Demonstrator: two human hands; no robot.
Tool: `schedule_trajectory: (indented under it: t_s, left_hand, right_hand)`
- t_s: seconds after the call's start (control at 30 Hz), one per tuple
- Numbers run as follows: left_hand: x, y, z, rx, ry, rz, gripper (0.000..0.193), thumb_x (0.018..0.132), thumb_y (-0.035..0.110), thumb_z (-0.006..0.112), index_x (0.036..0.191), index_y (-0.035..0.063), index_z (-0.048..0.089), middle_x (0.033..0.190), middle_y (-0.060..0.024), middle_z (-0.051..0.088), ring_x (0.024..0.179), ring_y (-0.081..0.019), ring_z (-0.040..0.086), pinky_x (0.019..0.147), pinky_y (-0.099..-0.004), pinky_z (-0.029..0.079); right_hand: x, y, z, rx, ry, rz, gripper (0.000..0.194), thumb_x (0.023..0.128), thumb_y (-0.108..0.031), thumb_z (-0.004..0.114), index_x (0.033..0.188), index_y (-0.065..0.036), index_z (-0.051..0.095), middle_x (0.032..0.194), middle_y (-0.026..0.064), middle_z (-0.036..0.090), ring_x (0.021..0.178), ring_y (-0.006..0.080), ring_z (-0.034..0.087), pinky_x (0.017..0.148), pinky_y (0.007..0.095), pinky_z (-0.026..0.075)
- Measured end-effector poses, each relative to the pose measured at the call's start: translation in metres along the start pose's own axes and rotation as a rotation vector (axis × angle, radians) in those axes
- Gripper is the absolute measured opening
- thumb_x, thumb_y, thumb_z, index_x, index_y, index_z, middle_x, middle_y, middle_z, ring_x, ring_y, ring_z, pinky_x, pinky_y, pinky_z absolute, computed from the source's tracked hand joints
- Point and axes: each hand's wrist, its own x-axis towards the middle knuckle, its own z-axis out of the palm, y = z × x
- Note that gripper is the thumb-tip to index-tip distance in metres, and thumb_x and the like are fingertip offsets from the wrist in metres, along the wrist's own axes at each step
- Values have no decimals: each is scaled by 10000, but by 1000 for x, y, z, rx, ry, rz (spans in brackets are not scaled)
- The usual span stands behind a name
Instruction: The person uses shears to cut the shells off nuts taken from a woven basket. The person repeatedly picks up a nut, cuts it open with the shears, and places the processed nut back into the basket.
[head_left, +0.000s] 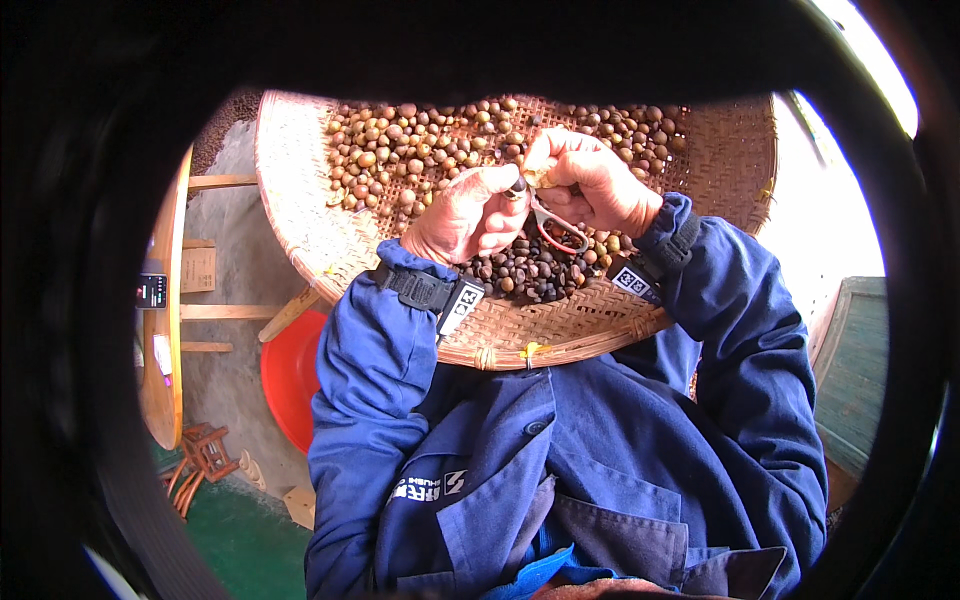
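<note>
My left hand (478, 215) grips a dark round nut (517, 185) between thumb and fingers, above a large woven bamboo tray (495, 330). Close beside it, my right hand (589, 180) pinches a pale piece of husk (537, 177) against the nut. Scissors (559, 234) with a red and grey handle hang below the right hand's fingers; their blades are mostly hidden. Brown unpeeled fruits (390, 142) lie across the far part of the tray. Dark nuts (525, 266) are heaped beneath my hands.
A red plastic basin (289, 375) stands on the floor to the left, beneath the tray's edge. At the far left are a wooden table (176, 300) with a phone (152, 291) on it and a small brown chair (202, 457). A greenish panel (851, 367) is at the right.
</note>
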Motion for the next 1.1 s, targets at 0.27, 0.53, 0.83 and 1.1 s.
schedule_trajectory:
  t_s: [0.27,0.53,0.83,1.1]
  left_hand:
    - [-6,1,5,93,28,78,366,948,408,552,813,68,554,602,28,453,467,-68,396,424,-208,338]
    - [2,-1,2,-3,60,92,225,990,322,578,879,127,559,595,47,417,450,-49,370,381,-212,283]
    - [10,-6,-4,326,194,208,293,936,238,567,724,36,585,544,-34,520,379,-105,452,343,-270,342]
    - [2,-4,0,168,2,155,198,891,171,579,739,45,591,552,-27,509,366,-100,432,335,-260,336]
  right_hand:
    - [4,11,-12,74,-124,38,119,853,-76,517,953,-39,572,607,-3,437,417,51,281,362,225,219]
    - [16,18,-19,-868,135,-359,129,851,-73,494,929,-54,594,728,-33,503,589,51,435,491,235,337]
    - [14,15,-14,-483,264,-72,226,751,3,394,852,-42,592,636,-53,480,502,21,336,463,190,250]
    - [6,3,1,-301,199,41,66,809,-126,456,767,-109,504,592,-60,428,432,20,318,378,186,221]
